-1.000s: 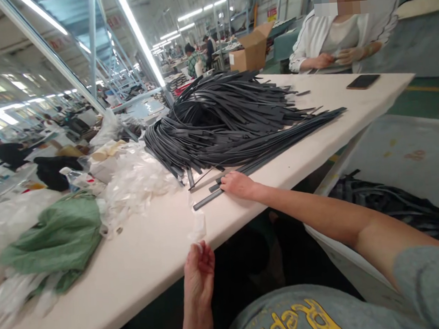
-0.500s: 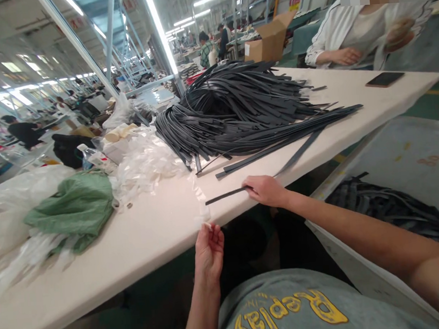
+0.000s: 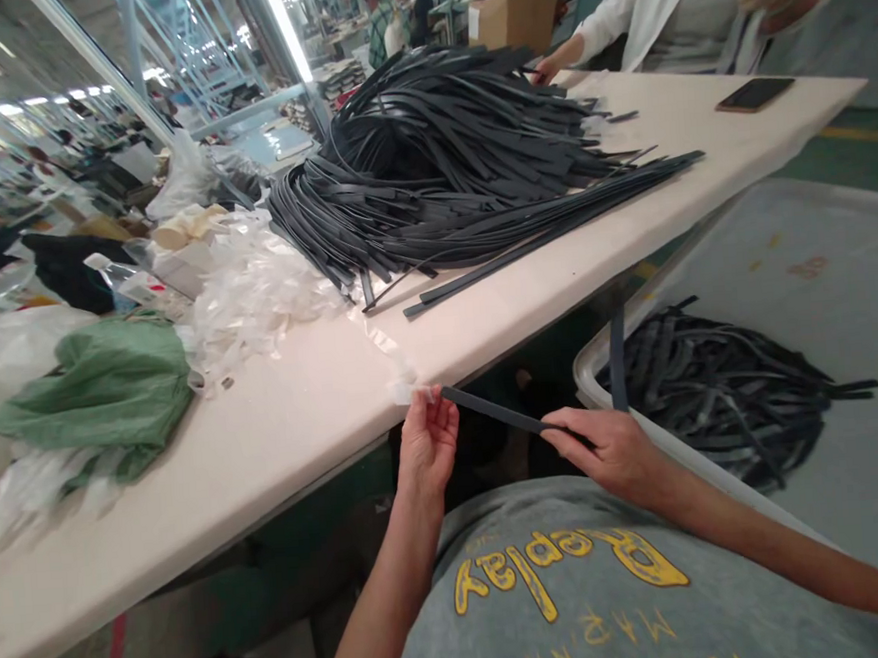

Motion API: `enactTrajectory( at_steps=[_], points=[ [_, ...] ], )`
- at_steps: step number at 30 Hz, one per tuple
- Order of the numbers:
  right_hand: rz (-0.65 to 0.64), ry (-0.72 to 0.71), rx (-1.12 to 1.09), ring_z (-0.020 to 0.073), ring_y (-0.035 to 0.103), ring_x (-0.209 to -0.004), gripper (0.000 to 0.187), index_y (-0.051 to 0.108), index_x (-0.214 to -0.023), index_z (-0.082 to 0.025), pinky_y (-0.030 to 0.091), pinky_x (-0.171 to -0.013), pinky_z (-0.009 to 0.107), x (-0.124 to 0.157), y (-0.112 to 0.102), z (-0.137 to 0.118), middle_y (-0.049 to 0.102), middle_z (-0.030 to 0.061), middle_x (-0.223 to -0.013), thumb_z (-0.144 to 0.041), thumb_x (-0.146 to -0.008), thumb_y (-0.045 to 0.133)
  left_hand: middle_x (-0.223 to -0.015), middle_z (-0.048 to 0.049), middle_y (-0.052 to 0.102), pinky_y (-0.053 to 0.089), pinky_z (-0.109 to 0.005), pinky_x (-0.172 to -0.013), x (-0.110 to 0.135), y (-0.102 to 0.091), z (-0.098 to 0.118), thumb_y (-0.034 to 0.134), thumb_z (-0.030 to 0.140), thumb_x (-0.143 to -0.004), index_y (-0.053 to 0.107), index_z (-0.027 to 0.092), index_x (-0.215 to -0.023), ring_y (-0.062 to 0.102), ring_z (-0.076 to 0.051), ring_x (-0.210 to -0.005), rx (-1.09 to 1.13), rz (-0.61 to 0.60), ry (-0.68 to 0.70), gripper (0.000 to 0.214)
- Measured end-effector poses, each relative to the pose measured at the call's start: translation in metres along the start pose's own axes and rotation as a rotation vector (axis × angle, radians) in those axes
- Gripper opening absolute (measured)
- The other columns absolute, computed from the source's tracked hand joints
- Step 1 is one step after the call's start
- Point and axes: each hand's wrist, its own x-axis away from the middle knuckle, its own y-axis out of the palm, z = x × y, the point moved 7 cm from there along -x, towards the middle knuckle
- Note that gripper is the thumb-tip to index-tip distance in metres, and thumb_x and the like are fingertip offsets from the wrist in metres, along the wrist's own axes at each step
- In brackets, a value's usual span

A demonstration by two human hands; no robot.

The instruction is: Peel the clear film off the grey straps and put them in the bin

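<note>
My right hand [image 3: 605, 448] is closed around a dark grey flat strap [image 3: 494, 408] in front of the table edge. One end of the strap points left and reaches the fingertips of my left hand [image 3: 431, 435]. The strap's other part [image 3: 617, 357] hangs beyond my right hand, over the rim of the bin. My left hand pinches a small piece of clear plastic [image 3: 405, 391] at the table edge. Whether the strap end is inside the plastic or only beside it, I cannot tell. A large heap of similar straps [image 3: 442, 158] lies across the table.
Clear plastic pieces [image 3: 255, 282] and a green sack [image 3: 98, 393] lie on the left of the table [image 3: 302, 419]. A phone [image 3: 754, 94] rests at the far right. A bin [image 3: 841, 271] of straps stands right. A co-worker's hand [image 3: 552, 65] touches the heap's far side.
My right hand has drawn the strap off the table toward me, and its end now meets my left fingertips. The co-worker's hand has reached to the heap. The view has tilted down.
</note>
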Motion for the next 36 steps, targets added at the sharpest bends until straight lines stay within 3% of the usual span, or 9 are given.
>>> enactTrajectory(
  at_steps=[14,22,36],
  points=[
    [-0.036,0.029,-0.03,0.0186,0.067,-0.067,0.025,0.066,-0.093,-0.023,0.046,-0.061,0.03,0.009,0.02,0.009,0.071,0.0006,-0.075,-0.035,-0.099,0.045,-0.08,-0.0026,0.072,0.054,-0.023,-0.074,0.005,-0.003,-0.018,0.066,0.027,-0.089,0.068,0.017,-0.084,0.071,-0.012,-0.075,-0.041,-0.006,-0.037,0.012],
    [0.021,0.055,-0.045,0.0177,0.066,-0.063,0.024,0.066,-0.091,-0.023,0.046,-0.06,0.03,0.02,0.006,0.007,0.07,0.0002,-0.072,-0.034,-0.098,0.046,-0.073,-0.0013,0.071,0.055,-0.019,-0.066,0.006,-0.003,-0.023,0.063,0.028,-0.091,0.068,0.015,-0.086,0.069,-0.009,-0.066,-0.039,-0.029,-0.05,0.015],
    [-0.019,0.027,-0.047,0.0191,0.067,-0.066,0.025,0.065,-0.091,-0.024,0.048,-0.062,0.031,0.024,0.011,0.005,0.071,0.0009,-0.077,-0.034,-0.099,0.043,-0.081,-0.0021,0.072,0.053,-0.021,-0.07,0.013,-0.005,-0.024,0.063,0.026,-0.091,0.068,0.017,-0.086,0.069,-0.01,-0.071,-0.058,-0.03,-0.023,0.012]
  ],
)
